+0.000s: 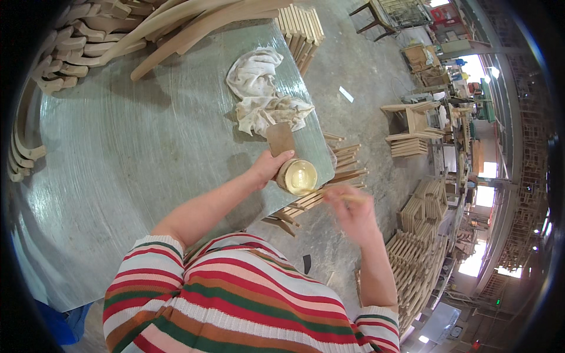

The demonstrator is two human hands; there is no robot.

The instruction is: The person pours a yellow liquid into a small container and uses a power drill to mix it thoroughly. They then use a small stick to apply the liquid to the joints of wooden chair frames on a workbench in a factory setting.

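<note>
Near the table's right edge, my left hand [272,167] is closed at the side of a round jar [283,177] of pale yellow liquid, its fingers mostly hidden. The thumb points toward the lower edge of a flat brown rectangular piece [280,139]; whether it presses on that piece I cannot tell. To the right of the jar, my right hand [354,210], blurred by motion, pinches a thin light-coloured stick [335,196]. That stick's far end reaches the jar's rim; its tip is hard to make out. A crumpled whitish cloth [259,88] lies just beyond the brown piece.
Curved wooden parts [88,41] are piled at the table's far left, with long curved pieces [200,35] across its far edge. Wooden slats [306,203] stand below the table's right edge. Stacked chair frames [418,259] and a wooden chair [416,120] are on the floor to the right.
</note>
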